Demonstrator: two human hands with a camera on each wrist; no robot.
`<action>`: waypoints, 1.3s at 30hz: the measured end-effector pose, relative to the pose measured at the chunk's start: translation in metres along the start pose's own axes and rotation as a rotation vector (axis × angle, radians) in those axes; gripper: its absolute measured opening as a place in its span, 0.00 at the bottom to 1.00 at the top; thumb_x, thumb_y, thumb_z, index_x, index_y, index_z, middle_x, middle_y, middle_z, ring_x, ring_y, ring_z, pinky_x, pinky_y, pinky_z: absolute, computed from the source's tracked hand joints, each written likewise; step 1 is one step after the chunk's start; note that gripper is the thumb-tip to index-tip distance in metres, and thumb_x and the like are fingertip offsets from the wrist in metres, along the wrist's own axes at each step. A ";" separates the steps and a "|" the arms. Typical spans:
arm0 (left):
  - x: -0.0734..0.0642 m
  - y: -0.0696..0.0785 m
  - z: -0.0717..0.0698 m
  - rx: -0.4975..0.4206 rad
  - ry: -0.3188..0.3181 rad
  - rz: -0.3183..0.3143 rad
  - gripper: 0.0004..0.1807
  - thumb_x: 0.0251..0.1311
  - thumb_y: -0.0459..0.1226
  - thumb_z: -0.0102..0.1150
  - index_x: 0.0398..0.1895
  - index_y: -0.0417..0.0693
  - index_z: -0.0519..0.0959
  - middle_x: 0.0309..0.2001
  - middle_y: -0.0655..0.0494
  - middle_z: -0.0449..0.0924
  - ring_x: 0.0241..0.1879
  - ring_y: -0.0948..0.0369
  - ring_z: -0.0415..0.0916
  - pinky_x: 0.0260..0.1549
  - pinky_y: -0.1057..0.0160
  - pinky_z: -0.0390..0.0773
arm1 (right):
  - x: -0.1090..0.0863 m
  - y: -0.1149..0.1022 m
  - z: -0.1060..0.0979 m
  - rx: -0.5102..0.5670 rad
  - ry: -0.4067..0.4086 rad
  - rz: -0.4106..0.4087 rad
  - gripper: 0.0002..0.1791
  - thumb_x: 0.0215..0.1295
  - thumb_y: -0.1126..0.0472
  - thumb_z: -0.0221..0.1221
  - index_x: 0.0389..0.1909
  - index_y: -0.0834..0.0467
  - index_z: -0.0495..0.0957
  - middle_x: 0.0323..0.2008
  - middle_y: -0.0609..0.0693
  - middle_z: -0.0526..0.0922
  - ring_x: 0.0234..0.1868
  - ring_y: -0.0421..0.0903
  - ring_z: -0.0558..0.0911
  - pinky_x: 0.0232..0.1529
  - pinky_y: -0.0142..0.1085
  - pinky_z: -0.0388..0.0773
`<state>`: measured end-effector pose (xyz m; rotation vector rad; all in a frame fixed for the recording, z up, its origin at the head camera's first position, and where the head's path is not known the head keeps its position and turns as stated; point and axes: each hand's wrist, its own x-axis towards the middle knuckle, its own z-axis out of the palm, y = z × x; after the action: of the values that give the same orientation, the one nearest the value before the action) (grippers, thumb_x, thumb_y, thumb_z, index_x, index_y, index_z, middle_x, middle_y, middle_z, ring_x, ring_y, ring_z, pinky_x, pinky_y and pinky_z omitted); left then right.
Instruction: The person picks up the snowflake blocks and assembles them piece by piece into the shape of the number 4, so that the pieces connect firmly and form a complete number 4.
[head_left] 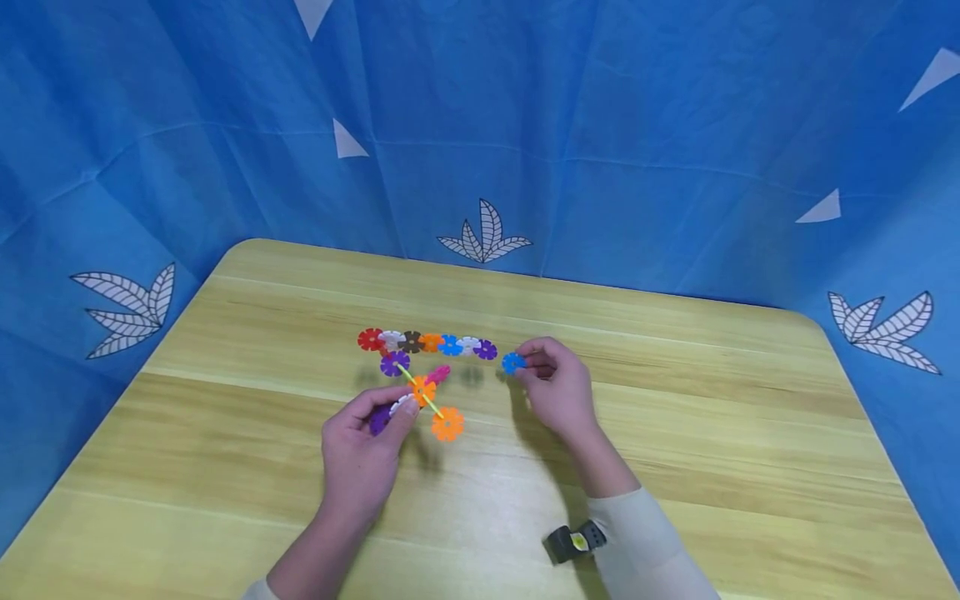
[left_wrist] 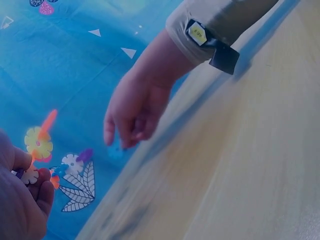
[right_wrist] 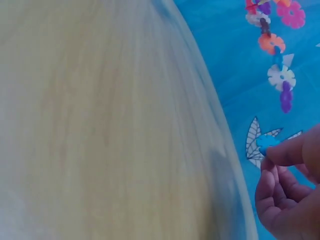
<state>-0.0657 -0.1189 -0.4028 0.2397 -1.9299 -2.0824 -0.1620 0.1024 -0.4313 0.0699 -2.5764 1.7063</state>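
Note:
My left hand (head_left: 365, 454) pinches a joined structure of colourful flower-shaped plastic discs by a white disc and a purple disc (head_left: 379, 419) near its base. From the structure a row of linked discs reaches right, from a red disc (head_left: 370, 339) to a purple end disc (head_left: 486, 349). Nearer me, an orange disc (head_left: 447, 424) sits at the end of an edge-on yellow disc. My right hand (head_left: 558, 387) pinches a single blue disc (head_left: 513, 362) between thumb and fingers, a short gap right of the row's purple end. In the right wrist view this blue disc (right_wrist: 267, 142) shows at the fingertips.
Beneath both hands lies a light wood-grain table (head_left: 720, 433) with rounded far corners. A blue curtain (head_left: 645, 150) printed with white leaves and triangles hangs behind it. A black strap device (head_left: 573, 542) is worn at the right sleeve's cuff.

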 end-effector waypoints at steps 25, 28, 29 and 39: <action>-0.001 0.001 0.006 0.008 -0.012 -0.007 0.09 0.58 0.22 0.66 0.39 0.40 0.86 0.29 0.43 0.80 0.21 0.63 0.64 0.16 0.73 0.65 | -0.029 -0.039 -0.008 0.406 0.024 0.066 0.17 0.60 0.81 0.61 0.50 0.68 0.76 0.38 0.65 0.80 0.40 0.68 0.84 0.37 0.46 0.85; -0.001 0.001 0.007 0.009 -0.009 -0.007 0.09 0.57 0.22 0.66 0.39 0.39 0.86 0.30 0.44 0.81 0.21 0.63 0.66 0.16 0.73 0.66 | -0.031 -0.040 -0.003 0.454 0.018 0.062 0.15 0.59 0.80 0.62 0.47 0.69 0.77 0.37 0.66 0.80 0.40 0.68 0.84 0.37 0.47 0.85; -0.001 0.001 0.007 0.007 -0.009 -0.006 0.09 0.57 0.22 0.66 0.39 0.39 0.86 0.30 0.44 0.82 0.21 0.63 0.66 0.16 0.73 0.66 | -0.032 -0.040 -0.002 0.468 0.012 0.061 0.15 0.59 0.80 0.62 0.46 0.69 0.78 0.37 0.66 0.80 0.39 0.67 0.84 0.38 0.48 0.85; -0.001 0.000 0.008 0.016 -0.013 -0.016 0.09 0.58 0.22 0.65 0.39 0.39 0.86 0.35 0.45 0.84 0.25 0.61 0.71 0.17 0.73 0.70 | -0.034 -0.046 0.010 0.510 -0.025 0.057 0.12 0.58 0.78 0.65 0.43 0.67 0.83 0.35 0.63 0.82 0.38 0.68 0.84 0.37 0.47 0.85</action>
<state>-0.0673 -0.1105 -0.4025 0.2463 -1.9585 -2.0844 -0.1255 0.0751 -0.3949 0.0364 -2.1073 2.3484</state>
